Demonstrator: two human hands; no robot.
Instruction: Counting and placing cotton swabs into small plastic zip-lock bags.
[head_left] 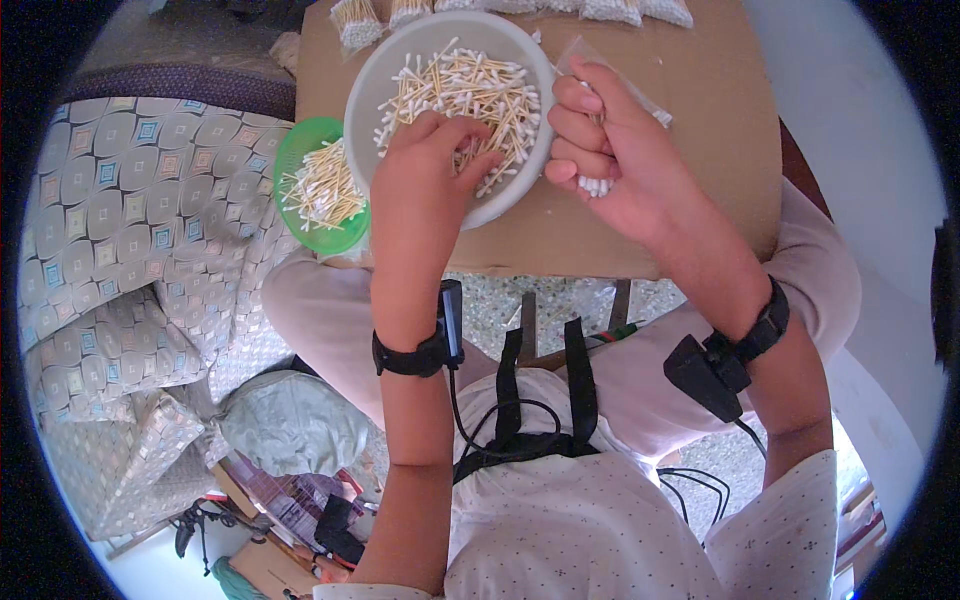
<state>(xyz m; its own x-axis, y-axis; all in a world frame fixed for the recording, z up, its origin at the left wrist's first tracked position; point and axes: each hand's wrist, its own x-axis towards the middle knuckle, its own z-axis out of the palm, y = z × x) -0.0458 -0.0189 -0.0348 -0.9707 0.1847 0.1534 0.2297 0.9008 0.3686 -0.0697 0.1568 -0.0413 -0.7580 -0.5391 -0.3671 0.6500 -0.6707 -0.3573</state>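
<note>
Patterned fabric [130, 190] lies left of a brown counter [600, 245], along whose far edge rest filled bags [610, 11]. On the counter, a grey bowl [398, 48] holds a loose heap of cotton swabs [500, 90]; a green basket [288, 150] with more swabs sits just beside it, at left. The left hand [425, 165] dips into the bowl, fingers curled; whether it pinches any swabs cannot be told. The right hand [615, 150], beside the bowl, is closed around a bundle of swabs [595, 186].
</note>
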